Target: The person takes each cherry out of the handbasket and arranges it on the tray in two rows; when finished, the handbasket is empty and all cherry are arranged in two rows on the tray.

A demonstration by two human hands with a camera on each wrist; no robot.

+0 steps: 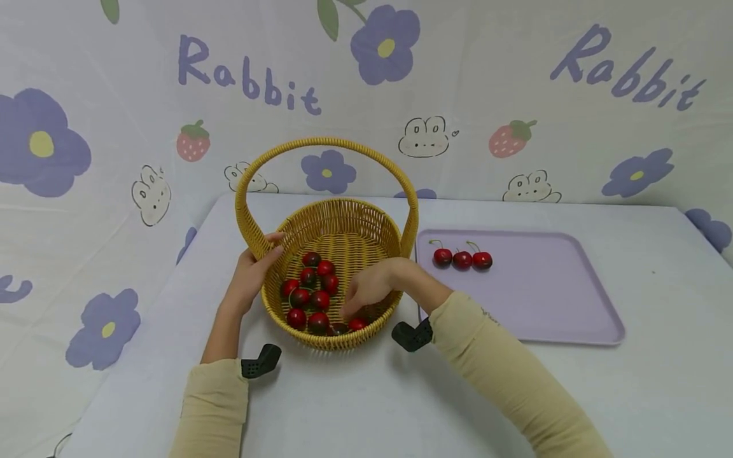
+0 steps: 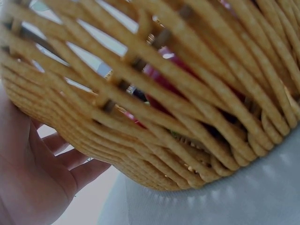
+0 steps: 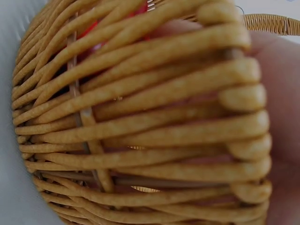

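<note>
A yellow wicker basket (image 1: pixel 343 340) with a tall arched handle stands on the table and holds several dark red cherries (image 1: pixel 319 299), mostly on its left and near side. My left hand (image 1: pixel 252 273) grips the basket's left rim at the foot of the handle; the left wrist view shows its fingers (image 2: pixel 89 171) along the outside of the weave. Over the right rim my right hand (image 1: pixel 372 286) reaches down into the basket, fingertips beside the near cherries. Whether they pinch a cherry is hidden. The right wrist view is mostly filled by woven wall (image 3: pixel 154 122).
To the right of the basket lies a flat lilac tray (image 1: pixel 550 286). Three cherries (image 1: pixel 462 259) sit in a row at its far left corner, some with stems. A white table (image 1: pixel 355 407) lies under everything, and a printed cloth (image 1: pixel 355 127) hangs behind.
</note>
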